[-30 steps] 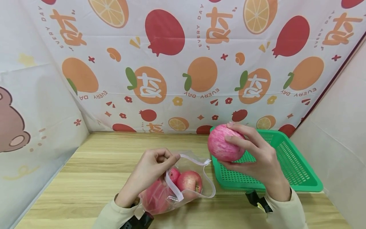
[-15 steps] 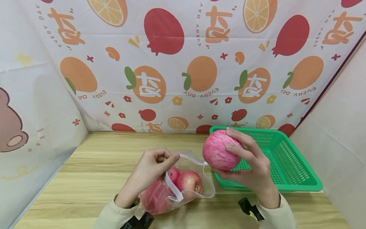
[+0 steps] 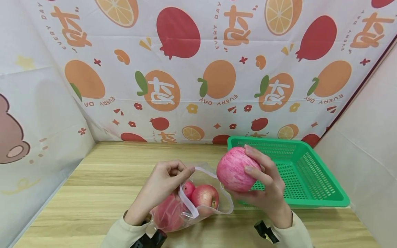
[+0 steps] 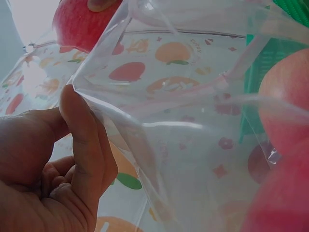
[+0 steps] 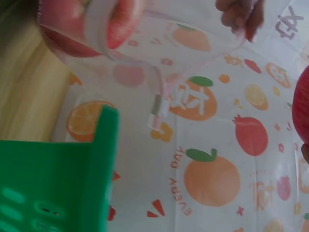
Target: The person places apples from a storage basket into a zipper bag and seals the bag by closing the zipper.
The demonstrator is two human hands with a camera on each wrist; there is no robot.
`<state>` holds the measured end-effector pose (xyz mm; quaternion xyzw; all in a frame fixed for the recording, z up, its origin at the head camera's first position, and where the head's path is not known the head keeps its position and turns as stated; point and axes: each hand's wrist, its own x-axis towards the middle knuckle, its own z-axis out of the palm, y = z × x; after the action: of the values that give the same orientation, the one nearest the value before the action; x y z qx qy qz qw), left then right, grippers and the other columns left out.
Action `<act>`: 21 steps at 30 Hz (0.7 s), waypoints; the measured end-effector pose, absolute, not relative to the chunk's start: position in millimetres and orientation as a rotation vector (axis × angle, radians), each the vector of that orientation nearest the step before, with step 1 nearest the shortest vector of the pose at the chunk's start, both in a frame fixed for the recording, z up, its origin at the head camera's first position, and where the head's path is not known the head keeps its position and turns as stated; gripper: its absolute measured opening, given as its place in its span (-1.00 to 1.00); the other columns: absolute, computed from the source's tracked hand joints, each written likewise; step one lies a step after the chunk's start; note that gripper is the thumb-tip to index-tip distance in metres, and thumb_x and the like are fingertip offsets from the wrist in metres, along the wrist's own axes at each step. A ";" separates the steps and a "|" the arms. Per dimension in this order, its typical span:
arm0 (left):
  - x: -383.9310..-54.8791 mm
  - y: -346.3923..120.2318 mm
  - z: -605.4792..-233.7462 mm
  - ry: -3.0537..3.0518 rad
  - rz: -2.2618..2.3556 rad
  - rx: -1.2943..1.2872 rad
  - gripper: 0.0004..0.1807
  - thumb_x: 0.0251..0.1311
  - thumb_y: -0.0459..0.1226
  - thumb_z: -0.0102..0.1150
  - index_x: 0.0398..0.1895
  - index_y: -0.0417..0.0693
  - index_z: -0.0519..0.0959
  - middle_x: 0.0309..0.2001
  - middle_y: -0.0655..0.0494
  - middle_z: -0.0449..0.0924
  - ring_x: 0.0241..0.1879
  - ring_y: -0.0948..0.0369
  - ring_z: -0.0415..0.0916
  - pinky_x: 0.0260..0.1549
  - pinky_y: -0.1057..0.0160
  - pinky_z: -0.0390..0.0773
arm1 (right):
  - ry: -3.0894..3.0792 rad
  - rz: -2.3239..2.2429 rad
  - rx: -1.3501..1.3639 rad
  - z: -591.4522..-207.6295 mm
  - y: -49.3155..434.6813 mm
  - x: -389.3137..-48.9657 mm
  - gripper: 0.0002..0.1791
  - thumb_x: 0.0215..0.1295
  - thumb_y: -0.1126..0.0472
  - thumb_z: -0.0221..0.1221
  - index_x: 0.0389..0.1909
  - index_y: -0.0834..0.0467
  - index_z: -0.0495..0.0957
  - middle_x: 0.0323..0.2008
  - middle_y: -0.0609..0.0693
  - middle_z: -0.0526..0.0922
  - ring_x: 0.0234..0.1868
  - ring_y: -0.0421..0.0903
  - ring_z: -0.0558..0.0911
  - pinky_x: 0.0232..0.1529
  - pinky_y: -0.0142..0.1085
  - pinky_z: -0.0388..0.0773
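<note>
On the table (image 3: 93,193), a green basket (image 3: 319,202) stands right of a clear bag (image 3: 189,206). The left hand (image 3: 162,181) pinches the bag's rim; the right hand (image 3: 273,189) has its grip clamped round a pink apple (image 3: 234,170), up near the bag's mouth (more apples (image 3: 203,196) sit inside).

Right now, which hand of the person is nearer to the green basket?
Right. The right hand, holding an apple, overlaps the left side of the green basket in the head view; the left hand pinches the clear bag farther left.
</note>
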<state>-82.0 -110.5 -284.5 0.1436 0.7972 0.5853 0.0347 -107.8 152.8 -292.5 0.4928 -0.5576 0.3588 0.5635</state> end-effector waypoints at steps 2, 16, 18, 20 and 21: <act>-82.1 -110.3 -284.4 2.451 1.799 0.435 -0.71 0.39 -0.17 0.28 -0.40 -0.22 0.62 -0.67 0.08 0.50 -0.82 0.25 0.43 -0.80 0.24 0.58 | -1.336 0.846 1.164 -296.5 151.4 -107.7 -0.45 0.20 -0.01 0.46 -0.07 0.31 0.48 0.11 0.34 0.57 0.21 0.13 0.61 0.24 -0.22 0.60; -81.7 -111.4 -284.0 2.458 1.797 0.400 -0.70 0.36 -0.16 0.31 -0.42 -0.21 0.62 -0.66 0.06 0.51 -0.81 0.26 0.43 -0.78 0.23 0.60 | -1.435 0.966 1.230 -323.4 139.2 -105.3 -0.32 0.11 0.00 0.50 -0.03 0.38 0.40 0.14 0.39 0.51 0.23 0.16 0.58 0.20 -0.23 0.65; -82.1 -111.3 -284.1 2.459 1.797 0.405 -0.71 0.36 -0.15 0.30 -0.42 -0.20 0.63 -0.66 0.06 0.52 -0.81 0.26 0.43 -0.79 0.23 0.60 | -1.427 0.976 1.233 -324.1 136.3 -104.3 -0.31 0.10 -0.01 0.51 -0.04 0.39 0.39 0.14 0.40 0.51 0.22 0.17 0.59 0.18 -0.22 0.67; -82.6 -111.5 -284.3 2.456 1.798 0.411 -0.70 0.37 -0.15 0.30 -0.41 -0.20 0.63 -0.65 0.03 0.53 -0.81 0.25 0.44 -0.79 0.22 0.60 | -1.423 0.983 1.242 -324.9 133.9 -103.8 -0.31 0.11 -0.01 0.51 -0.03 0.40 0.39 0.14 0.41 0.50 0.22 0.18 0.59 0.17 -0.21 0.67; -82.8 -111.7 -284.4 2.454 1.798 0.413 -0.70 0.37 -0.15 0.30 -0.41 -0.20 0.63 -0.65 0.01 0.53 -0.81 0.24 0.44 -0.79 0.22 0.60 | -1.425 0.984 1.245 -325.1 133.1 -103.6 -0.31 0.11 -0.01 0.50 -0.03 0.40 0.39 0.15 0.40 0.50 0.23 0.18 0.58 0.18 -0.21 0.67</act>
<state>-82.8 -111.7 -284.4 0.1343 0.7989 0.5853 0.0355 -103.6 133.1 -325.1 0.5110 -0.5849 0.4038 0.4835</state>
